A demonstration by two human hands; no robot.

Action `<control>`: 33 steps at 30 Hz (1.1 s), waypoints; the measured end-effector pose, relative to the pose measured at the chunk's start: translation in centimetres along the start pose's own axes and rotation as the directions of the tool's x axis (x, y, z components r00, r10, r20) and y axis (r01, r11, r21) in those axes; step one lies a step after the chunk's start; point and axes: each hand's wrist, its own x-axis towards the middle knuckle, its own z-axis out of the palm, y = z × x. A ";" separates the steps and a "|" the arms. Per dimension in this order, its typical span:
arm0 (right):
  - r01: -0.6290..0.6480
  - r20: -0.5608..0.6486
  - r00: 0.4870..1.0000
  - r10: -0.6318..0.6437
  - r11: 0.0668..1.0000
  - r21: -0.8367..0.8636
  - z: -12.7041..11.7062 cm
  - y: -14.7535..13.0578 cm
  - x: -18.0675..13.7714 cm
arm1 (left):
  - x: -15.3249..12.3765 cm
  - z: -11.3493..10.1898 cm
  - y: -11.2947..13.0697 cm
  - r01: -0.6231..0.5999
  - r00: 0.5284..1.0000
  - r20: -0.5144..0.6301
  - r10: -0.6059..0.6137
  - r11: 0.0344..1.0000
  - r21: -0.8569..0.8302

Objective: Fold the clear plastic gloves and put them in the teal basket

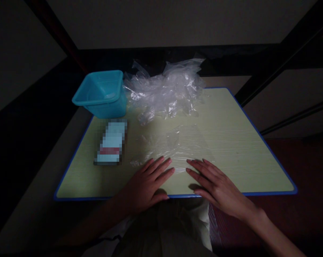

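A clear plastic bag (174, 146) lies spread flat on the pale yellow table top (247, 150), thin and wrinkled. My left hand (152, 178) rests palm down at its near left edge, fingers stretched out and touching the film. On the other side, my right hand (215, 182) lies with fingers extended at the near right edge of the film. Neither hand grips anything. Behind the flat bag sits a crumpled heap of clear plastic bags (169, 89).
A turquoise plastic basket (110, 107) stands at the back left. In front of it lies a phone (112, 141) with a lit, blurred-out screen. The table has a blue rim (268, 142), and a wall (177, 25) rises behind.
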 end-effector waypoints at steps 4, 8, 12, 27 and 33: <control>0.015 -0.002 1.000 -0.015 1.000 -0.018 -0.1 0.0 0.0 | -0.7 0.0 -0.4 -0.004 1.000 -0.016 0.005 1.000 0.027; 0.004 -0.012 1.000 -0.004 1.000 -0.004 0.0 0.0 0.0 | -1.1 -0.1 -0.5 -0.006 1.000 -0.015 0.007 0.999 0.046; 0.002 -0.010 1.000 -0.001 0.999 0.034 0.1 0.1 -0.1 | -1.1 -0.1 -0.5 -0.013 1.000 -0.014 0.014 0.999 0.045; 0.067 0.017 0.998 -0.067 0.998 0.011 0.8 -1.8 3.0 | -1.1 0.1 -0.3 -0.004 1.000 -0.029 0.005 0.999 0.033; 0.007 -0.009 1.000 -0.007 1.000 0.017 0.9 -1.7 2.8 | -1.1 -0.1 -0.3 0.006 1.000 -0.024 -0.005 1.000 0.017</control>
